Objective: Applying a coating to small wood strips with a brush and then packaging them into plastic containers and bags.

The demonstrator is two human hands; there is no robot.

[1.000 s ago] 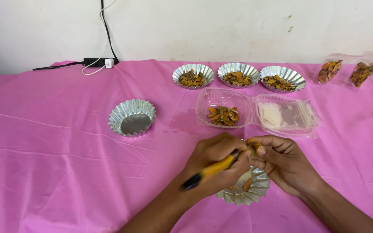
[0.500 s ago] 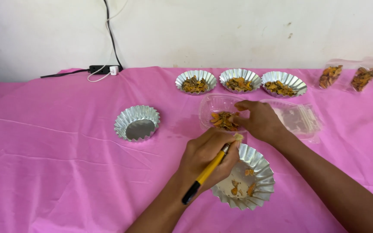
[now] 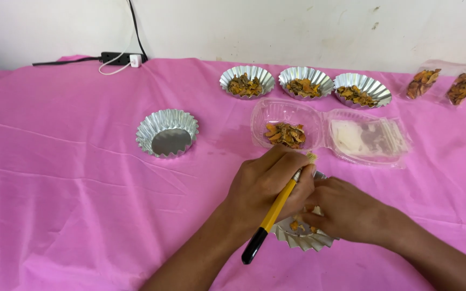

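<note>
Yellow brush (image 3: 278, 207) with a black handle end and pale bristles, gripped in the left hand (image 3: 268, 186), slanting from bristles near the clear box down to the black end over the cloth. Right hand (image 3: 346, 210) just beside it, fingers curled down onto the rim of a fluted foil cup (image 3: 303, 237) holding a few orange-brown pieces; whether pinching a piece or only pressing the cup, cannot tell. Foil cup mostly hidden under both hands, at the near middle of the table.

Just beyond the hands: 1 clear hinged box (image 3: 284, 116), open, with a small heap of dried orange-brown pieces in the left half and a pale film in the lid half (image 3: 368, 137).

Further back: 3 filled foil cups (image 3: 300, 83) in a row, same pieces inside. To the left, well apart: 1 empty foil cup (image 3: 167, 133). At far right: 2 clear bags (image 3: 443, 86) of the same dried pieces.

Underneath everything: pink cloth (image 3: 66, 178), creased. Behind: white wall (image 3: 297, 27), scuffed, with 1 black power strip (image 3: 115, 56) and a black cable running up.
</note>
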